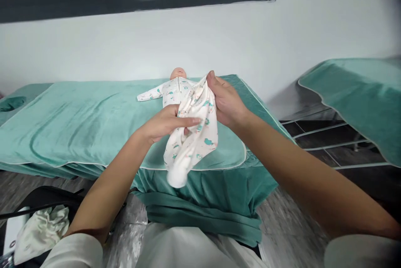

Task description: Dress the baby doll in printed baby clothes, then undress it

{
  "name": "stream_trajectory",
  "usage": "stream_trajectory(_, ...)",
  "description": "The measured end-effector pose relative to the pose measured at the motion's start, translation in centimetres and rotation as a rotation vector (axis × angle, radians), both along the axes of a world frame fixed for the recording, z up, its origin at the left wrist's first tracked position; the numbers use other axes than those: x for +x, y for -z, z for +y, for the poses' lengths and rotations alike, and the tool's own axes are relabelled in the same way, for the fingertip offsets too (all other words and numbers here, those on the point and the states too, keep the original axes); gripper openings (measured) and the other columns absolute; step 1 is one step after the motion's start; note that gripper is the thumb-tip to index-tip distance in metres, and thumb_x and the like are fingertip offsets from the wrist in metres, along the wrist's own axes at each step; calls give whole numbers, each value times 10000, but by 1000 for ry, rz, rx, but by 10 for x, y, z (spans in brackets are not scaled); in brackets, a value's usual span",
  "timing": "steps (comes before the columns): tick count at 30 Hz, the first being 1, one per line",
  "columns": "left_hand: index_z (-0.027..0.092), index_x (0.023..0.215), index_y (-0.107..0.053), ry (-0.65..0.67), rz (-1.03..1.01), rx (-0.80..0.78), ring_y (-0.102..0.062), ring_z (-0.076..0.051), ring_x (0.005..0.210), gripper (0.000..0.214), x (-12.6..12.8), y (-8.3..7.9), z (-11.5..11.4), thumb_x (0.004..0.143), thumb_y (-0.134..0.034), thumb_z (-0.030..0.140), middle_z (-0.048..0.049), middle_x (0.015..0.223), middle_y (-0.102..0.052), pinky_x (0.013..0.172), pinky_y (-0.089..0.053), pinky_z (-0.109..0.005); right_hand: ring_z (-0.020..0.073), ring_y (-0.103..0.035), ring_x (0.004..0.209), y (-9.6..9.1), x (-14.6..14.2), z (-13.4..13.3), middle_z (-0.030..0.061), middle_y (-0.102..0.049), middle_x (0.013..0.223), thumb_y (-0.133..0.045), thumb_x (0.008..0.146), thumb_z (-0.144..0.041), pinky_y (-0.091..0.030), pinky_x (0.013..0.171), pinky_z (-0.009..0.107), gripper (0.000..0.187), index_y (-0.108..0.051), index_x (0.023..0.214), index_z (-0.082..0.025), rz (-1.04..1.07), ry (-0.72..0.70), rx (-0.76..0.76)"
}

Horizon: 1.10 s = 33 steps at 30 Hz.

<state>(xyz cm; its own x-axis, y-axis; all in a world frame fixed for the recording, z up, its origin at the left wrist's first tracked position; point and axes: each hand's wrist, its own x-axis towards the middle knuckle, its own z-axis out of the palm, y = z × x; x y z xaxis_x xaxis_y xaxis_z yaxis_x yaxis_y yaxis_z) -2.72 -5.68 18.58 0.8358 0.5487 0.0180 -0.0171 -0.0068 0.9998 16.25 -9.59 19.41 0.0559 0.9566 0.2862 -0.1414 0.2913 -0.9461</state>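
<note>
Printed baby garment (205, 139), perhaps trousers, is held up between both hands. Beyond the grip stands the white wall (109, 46); below it lies the teal-covered bed (78, 121). A doll (171, 92) in a matching top lies past the grip, partly hidden by the cloth. The right grip (227, 100) pinches the cloth's top; the left grip (166, 121), lower down, clamps it, thumb across the front. Light pinches and untwisted fabric should serve best. Under the grip, the white cuff (178, 177) dangles over the bed's front edge; sideways room looks widest leftward.
</note>
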Motion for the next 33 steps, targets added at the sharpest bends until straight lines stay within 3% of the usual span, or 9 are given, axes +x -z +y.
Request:
stream_trajectory(4, 175, 1045, -704, -222, -225, -43, -726, -224, 874, 422, 7, 1, 5, 774, -841, 468, -56, 951, -763, 783, -564, -325, 203, -693, 812, 14, 4, -1, 43, -726, 885, -674, 841, -748, -567, 722, 327, 532, -682, 951, -227, 27, -161, -37)
stream_trajectory(8, 172, 1009, -686, -264, -233, -23, -736, -239, 886, 423, 13, 0, 8, 779, -833, 495, -56, 925, -756, 759, -563, -319, 160, -646, 661, 17, 13, -2, 26, -713, 779, -858, 694, -650, -495, 577, 263, 521, -715, 861, -178, -168, -387, -158)
stream_trajectory(10, 172, 1015, -685, -269, -227, -19, -742, -250, 902, 445, 15, 2, 10, 780, -825, 522, -62, 929, -761, 759, -568, -326, 156, -639, 641, 15, 15, -2, 26, -713, 749, -900, 671, -570, -487, 568, 260, 466, -722, 818, -164, -259, -426, -203)
stream_trajectory(13, 163, 1050, -693, -256, -217, -49, -750, -271, 931, 505, 15, 9, 12, 768, -823, 561, -83, 959, -772, 786, -585, -349, 170, -666, 692, 14, 12, 1, 26, -728, 785, -853, 735, -591, -516, 615, 274, 441, -727, 848, -184, -212, -313, -151)
stream_trajectory(19, 133, 1052, -721, -92, -69, -65, -758, -309, 857, 559, 5, 15, 22, 669, -914, 491, -122, 911, -778, 772, -611, -421, 225, -705, 924, 8, 3, 7, 33, -749, 934, -728, 790, -744, -572, 732, 314, 527, -681, 980, -255, -65, -40, -56)
stream_trajectory(24, 178, 1094, -701, -335, -292, -9, -754, -318, 1004, 550, 8, 9, 28, 711, -869, 535, -89, 968, -782, 867, -608, -421, 214, -703, 793, 8, 6, 2, 33, -742, 844, -757, 768, -730, -555, 627, 295, 545, -692, 968, -227, -76, -196, -103)
stream_trajectory(28, 180, 1055, -697, -392, -342, -45, -756, -308, 1004, 499, 19, 13, 29, 731, -846, 528, -75, 964, -777, 867, -614, -417, 212, -689, 703, 16, 5, 3, 41, -736, 781, -859, 720, -613, -546, 586, 307, 467, -722, 893, -201, -222, -315, -228)
stream_trajectory(33, 164, 1044, -709, -277, -233, -102, -768, -308, 905, 541, 16, 19, 33, 703, -865, 554, -95, 914, -778, 803, -623, -418, 243, -712, 903, 17, 1, 22, 36, -733, 867, -787, 777, -626, -588, 781, 357, 454, -689, 973, -228, -63, -104, -108)
